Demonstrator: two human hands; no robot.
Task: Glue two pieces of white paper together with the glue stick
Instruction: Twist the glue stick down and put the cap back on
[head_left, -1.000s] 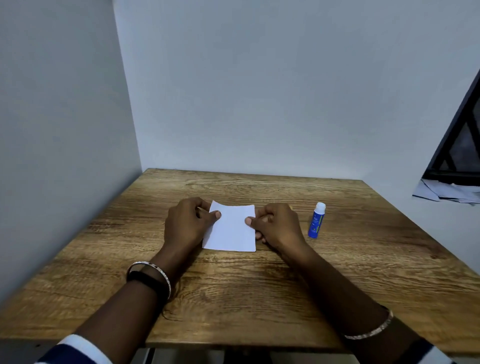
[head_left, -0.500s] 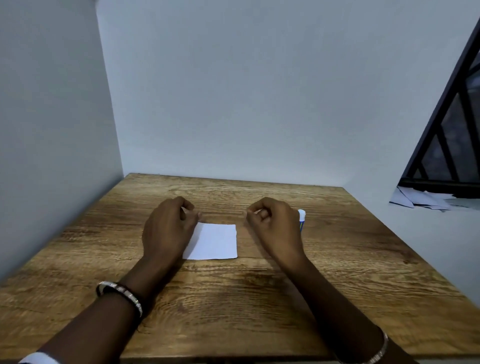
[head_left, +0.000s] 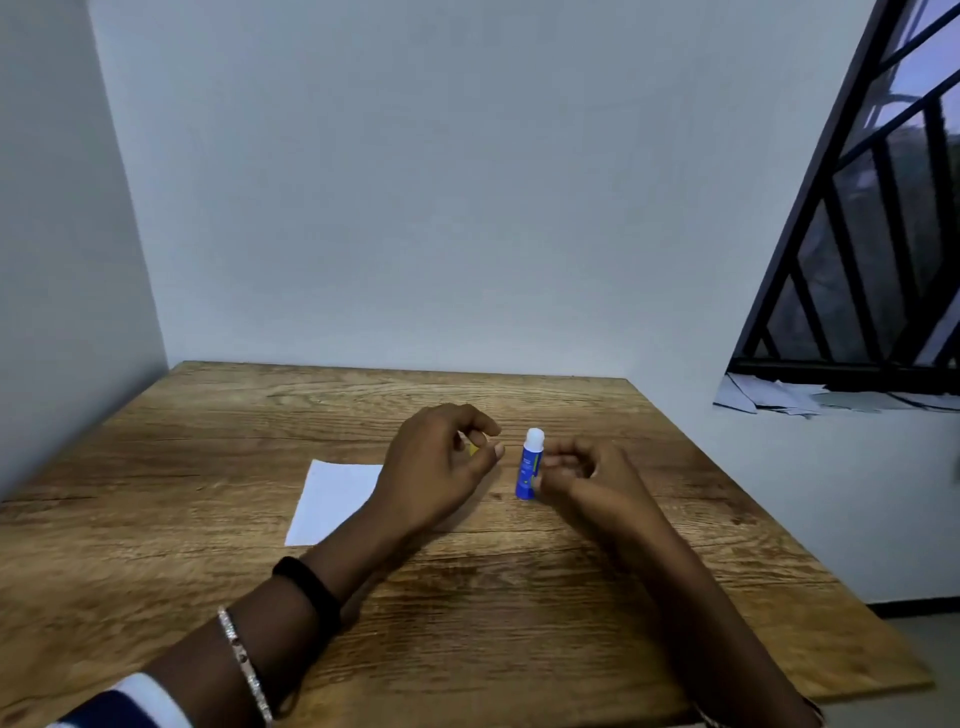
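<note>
A white sheet of paper (head_left: 332, 499) lies flat on the wooden table (head_left: 208, 441), its right part hidden under my left forearm. I make out only one sheet. The glue stick (head_left: 531, 462), blue with a white cap, stands upright just right of centre. My left hand (head_left: 441, 467) hovers to the left of the stick, fingers loosely curled and apart, holding nothing. My right hand (head_left: 587, 478) rests on the table on the stick's right. Its curled fingertips touch the stick's lower body, but a grip around it does not show.
Grey walls close the table in at the back and left. At the right is a dark barred window (head_left: 872, 234), with loose papers (head_left: 779, 397) on its sill. The table's right and near edges are in view.
Both hands left the paper and moved right. The left hand now hovers beside the glue stick and the right hand's fingertips reach it. The camera has turned right.
</note>
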